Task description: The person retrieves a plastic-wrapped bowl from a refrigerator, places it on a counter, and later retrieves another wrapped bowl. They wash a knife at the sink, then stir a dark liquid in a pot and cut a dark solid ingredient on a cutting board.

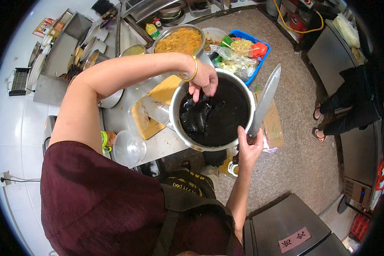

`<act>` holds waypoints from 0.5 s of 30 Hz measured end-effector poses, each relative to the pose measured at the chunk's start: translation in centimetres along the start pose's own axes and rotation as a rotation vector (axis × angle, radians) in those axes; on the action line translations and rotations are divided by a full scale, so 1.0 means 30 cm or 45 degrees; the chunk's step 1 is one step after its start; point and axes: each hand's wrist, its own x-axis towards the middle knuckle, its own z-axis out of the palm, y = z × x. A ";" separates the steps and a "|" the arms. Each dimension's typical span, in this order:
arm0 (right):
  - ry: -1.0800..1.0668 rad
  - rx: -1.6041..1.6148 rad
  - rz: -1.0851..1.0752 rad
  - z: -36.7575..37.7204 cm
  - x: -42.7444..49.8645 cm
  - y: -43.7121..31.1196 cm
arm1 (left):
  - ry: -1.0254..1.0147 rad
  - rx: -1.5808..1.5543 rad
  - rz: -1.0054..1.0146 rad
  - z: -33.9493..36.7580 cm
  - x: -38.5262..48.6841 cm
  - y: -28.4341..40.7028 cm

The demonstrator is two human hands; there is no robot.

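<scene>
A round aluminium pot is tilted toward me over the table's edge. It holds a glossy black jelly, whose surface is broken into pieces on the left side. My left hand, with a gold bangle at the wrist, reaches in over the far rim. Its fingers hang down apart above the broken jelly; whether the tips touch it, I cannot tell. At the pot's near right, my right hand grips the handle of a long knife. That thumb lies against the rim, and the blade points up and away.
Under the pot's left side are a yellow cutting board and a clear plastic vessel. A clear bowl stands nearer me. Beyond are a basin of orange shreds and a blue crate of bagged vegetables. Another person stands right.
</scene>
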 end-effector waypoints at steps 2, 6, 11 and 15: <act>0.021 -0.035 0.037 0.000 -0.001 0.004 | 0.356 0.577 -0.015 0.011 -0.014 -0.029; 0.036 -0.125 0.046 0.001 0.000 0.011 | 0.499 0.775 -0.103 0.095 -0.005 -0.114; 0.017 -0.058 0.002 0.009 -0.001 0.011 | 0.722 0.637 -0.002 0.238 -0.001 -0.156; 0.058 0.042 -0.056 0.020 -0.008 -0.004 | 0.843 0.608 -0.046 0.365 0.010 -0.138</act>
